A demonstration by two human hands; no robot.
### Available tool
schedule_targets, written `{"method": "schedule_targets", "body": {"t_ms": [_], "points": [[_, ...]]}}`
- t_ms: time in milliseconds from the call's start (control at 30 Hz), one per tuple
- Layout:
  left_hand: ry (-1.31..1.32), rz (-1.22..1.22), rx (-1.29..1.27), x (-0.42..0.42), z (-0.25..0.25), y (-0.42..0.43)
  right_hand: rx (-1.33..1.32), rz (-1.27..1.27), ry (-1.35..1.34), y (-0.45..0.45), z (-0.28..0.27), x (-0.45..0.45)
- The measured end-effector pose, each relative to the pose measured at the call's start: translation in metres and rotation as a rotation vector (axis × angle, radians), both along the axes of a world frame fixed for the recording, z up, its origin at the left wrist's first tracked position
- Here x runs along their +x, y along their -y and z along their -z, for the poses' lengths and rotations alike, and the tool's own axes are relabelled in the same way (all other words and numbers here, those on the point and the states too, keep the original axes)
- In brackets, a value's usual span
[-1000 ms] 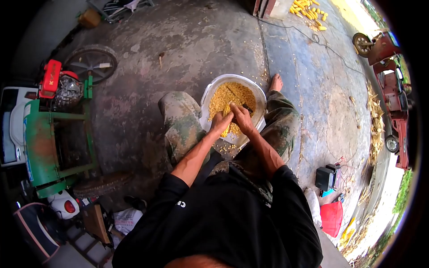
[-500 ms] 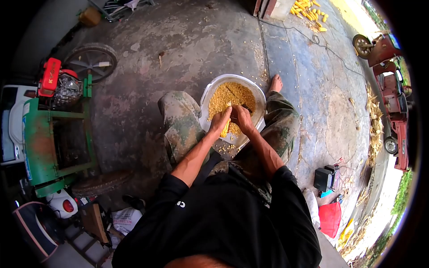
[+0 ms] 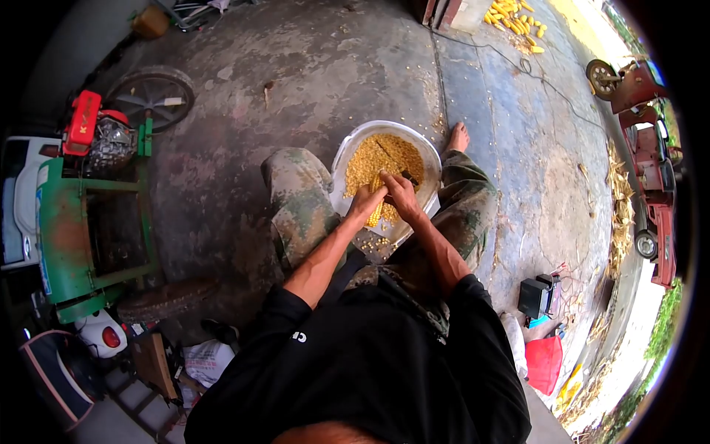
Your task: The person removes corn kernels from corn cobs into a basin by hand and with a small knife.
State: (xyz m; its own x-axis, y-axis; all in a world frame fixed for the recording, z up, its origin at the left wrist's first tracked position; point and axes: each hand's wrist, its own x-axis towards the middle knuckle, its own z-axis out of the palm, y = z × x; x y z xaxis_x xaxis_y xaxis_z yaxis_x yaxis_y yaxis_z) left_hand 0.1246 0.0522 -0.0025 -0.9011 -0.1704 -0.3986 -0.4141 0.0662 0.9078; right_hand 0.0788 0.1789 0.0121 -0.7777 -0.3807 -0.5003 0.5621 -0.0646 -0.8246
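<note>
My left hand (image 3: 365, 202) is wrapped round a yellow corn cob (image 3: 376, 216), which slants across the near part of a pale round basin (image 3: 337, 164). Closed against the upper end of the same cob, my right hand (image 3: 401, 195) has its thumb and fingers close to the left thumb. Loose corn kernels (image 3: 370, 157) fill much of the basin below. A small dark object (image 3: 409, 178) shows just beyond my right hand; whether that hand holds it I cannot tell. Something thin and dark lies across the kernels.
The basin stands between my camouflage-trousered legs (image 3: 299, 196). Scattered kernels lie on the concrete floor. A green machine with a red engine (image 3: 92, 133) stands at left. More cobs (image 3: 514, 21) lie at far right, beside a cable (image 3: 523, 66). A black box (image 3: 532, 297) and red bag (image 3: 543, 364) are at right.
Both hands stay at the cob over the basin, with a slight shift of fingers and thumbs at its upper end. The cob has tilted a little.
</note>
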Motion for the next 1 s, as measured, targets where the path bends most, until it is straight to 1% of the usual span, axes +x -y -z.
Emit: {"method": "schedule_targets", "body": {"t_ms": [67,100,133,200,233,300,333,400,433,533,600,633,700,733,800,833,867,900,933,1000], "points": [[0.001,-0.031,0.389,0.0,0.001,-0.001,0.047,0.037,0.007,-0.002,0.003,-0.004],[0.061,-0.03,0.355,0.0,0.002,0.002,0.023,0.011,-0.015,-0.004,0.003,-0.005],[0.062,-0.028,0.355,0.0,0.004,0.002,0.024,0.013,-0.014,-0.004,0.004,-0.004],[-0.074,-0.001,0.285,0.002,0.015,0.003,-0.037,0.014,-0.015,-0.002,0.006,0.0],[-0.073,-0.002,0.284,0.002,0.02,0.003,-0.038,0.014,-0.014,-0.002,0.007,0.0],[-0.027,-0.022,0.146,0.003,0.029,0.003,-0.027,-0.032,-0.108,-0.003,0.015,0.002],[-0.027,-0.027,0.145,0.004,0.032,0.004,-0.028,-0.036,-0.108,-0.001,0.019,0.002],[-0.036,-0.035,0.114,0.005,0.027,0.004,0.058,0.008,-0.222,0.003,0.027,0.003],[-0.036,-0.035,0.114,0.005,0.024,0.005,0.058,0.008,-0.222,0.002,0.03,0.004],[0.038,0.011,0.098,0.005,-0.005,0.005,0.024,0.033,-0.177,0.0,0.02,0.006],[0.03,-0.045,0.016,0.005,-0.013,0.004,-0.03,-0.012,-0.203,-0.002,0.017,0.007],[0.029,-0.048,0.016,0.005,-0.017,0.005,-0.031,-0.014,-0.204,-0.001,0.017,0.006],[0.104,-0.053,-0.113,0.003,-0.011,0.006,-0.074,-0.081,-0.02,0.001,0.011,0.004],[0.104,-0.054,-0.112,0.003,-0.008,0.006,-0.073,-0.083,-0.02,0.0,0.008,0.004],[0.123,-0.074,0.001,0.002,0.001,0.006,-0.107,-0.08,0.019,-0.003,0.008,0.003],[0.123,-0.074,0.001,0.002,0.006,0.006,-0.107,-0.08,0.02,-0.006,0.009,0.004],[0.114,-0.041,0.089,0.001,0.007,0.008,0.007,-0.152,-0.305,-0.01,0.014,0.005],[0.103,-0.009,0.176,0.001,0.008,0.008,0.063,-0.195,-0.468,-0.011,0.02,0.004],[0.102,-0.008,0.176,0.001,0.009,0.009,0.123,-0.223,-0.632,-0.011,0.027,0.004],[0.096,0.024,0.298,0.002,0.004,0.008,-0.087,-0.072,-0.108,-0.006,0.034,0.001]]}}
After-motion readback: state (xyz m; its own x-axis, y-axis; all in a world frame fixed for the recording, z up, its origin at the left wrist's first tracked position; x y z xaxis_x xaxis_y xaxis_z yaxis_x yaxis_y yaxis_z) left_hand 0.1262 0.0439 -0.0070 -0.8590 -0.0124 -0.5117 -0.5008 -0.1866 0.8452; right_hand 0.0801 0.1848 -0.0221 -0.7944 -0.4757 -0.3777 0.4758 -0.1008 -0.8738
